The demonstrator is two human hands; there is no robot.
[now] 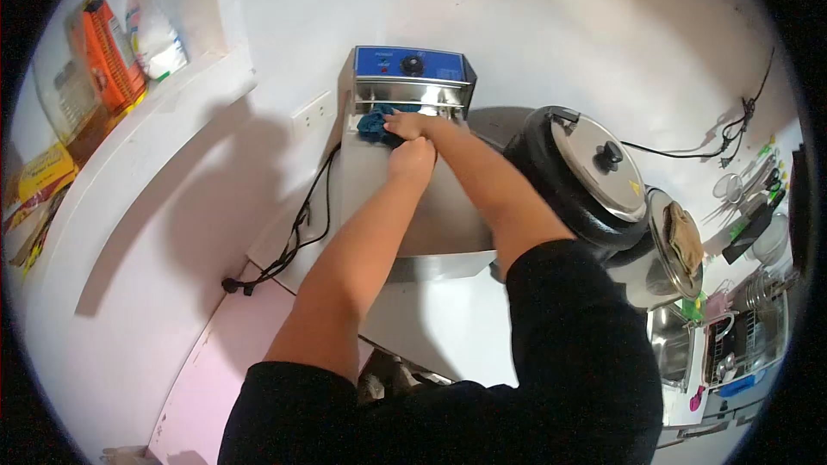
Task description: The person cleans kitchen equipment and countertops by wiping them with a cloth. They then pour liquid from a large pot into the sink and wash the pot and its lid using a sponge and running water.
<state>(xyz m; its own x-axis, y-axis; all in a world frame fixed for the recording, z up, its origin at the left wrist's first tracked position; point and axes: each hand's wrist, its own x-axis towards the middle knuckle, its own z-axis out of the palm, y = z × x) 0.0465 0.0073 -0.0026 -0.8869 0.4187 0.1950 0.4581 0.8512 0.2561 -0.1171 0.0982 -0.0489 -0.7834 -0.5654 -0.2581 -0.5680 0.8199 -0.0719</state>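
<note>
Two bare hands close together: right hand point(408, 124) over blue cloth point(372, 124), left hand point(415, 158) just below, fingers mostly hidden; cannot tell whether either clamps cloth. Cloth at rear of steel appliance point(444, 220), below blue control panel point(444, 64). Risks: dial point(413, 65) turned if hands slide too high; loose black cord point(301, 237) snagged by left arm; black kettle point(556, 179) knocked by right elbow.

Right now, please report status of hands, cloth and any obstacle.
Right hand on cloth; left hand close, grip unclear. Cloth bunched on appliance. Cord left of appliance, clear of hands.
</note>
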